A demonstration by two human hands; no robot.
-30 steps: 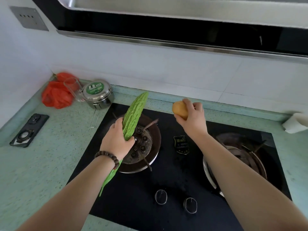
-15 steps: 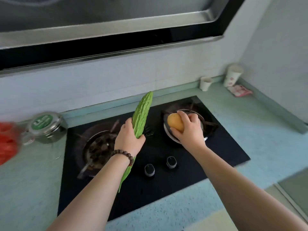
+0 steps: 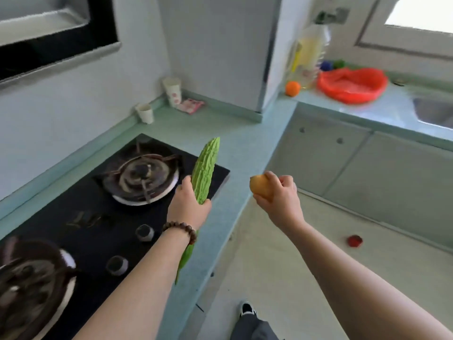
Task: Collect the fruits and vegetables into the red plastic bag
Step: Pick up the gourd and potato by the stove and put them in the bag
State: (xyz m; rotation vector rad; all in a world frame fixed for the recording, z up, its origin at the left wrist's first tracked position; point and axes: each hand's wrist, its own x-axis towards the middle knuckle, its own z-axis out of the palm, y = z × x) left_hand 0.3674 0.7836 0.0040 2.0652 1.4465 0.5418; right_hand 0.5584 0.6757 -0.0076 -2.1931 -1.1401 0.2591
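Observation:
My left hand (image 3: 188, 207) grips a long green bitter gourd (image 3: 205, 172) upright over the right edge of the black gas hob (image 3: 81, 217). My right hand (image 3: 282, 200) holds a round yellow-orange fruit (image 3: 260, 187) in the air above the floor. An open red plastic bag (image 3: 352, 85) lies on the far counter at the upper right, well beyond both hands. An orange (image 3: 292, 88) sits on that counter left of the bag.
A large oil bottle (image 3: 309, 52) stands behind the orange. Two paper cups (image 3: 172, 90) stand in the counter corner. A sink (image 3: 434, 112) lies right of the bag. Cabinet doors (image 3: 362, 173) run below. A small red object (image 3: 354, 240) lies on the floor near my shoe (image 3: 246, 307).
The view has swung right from the hob toward the far counter with the open red bag. Both hands have moved right with the gourd and the fruit, the right hand now over the floor.

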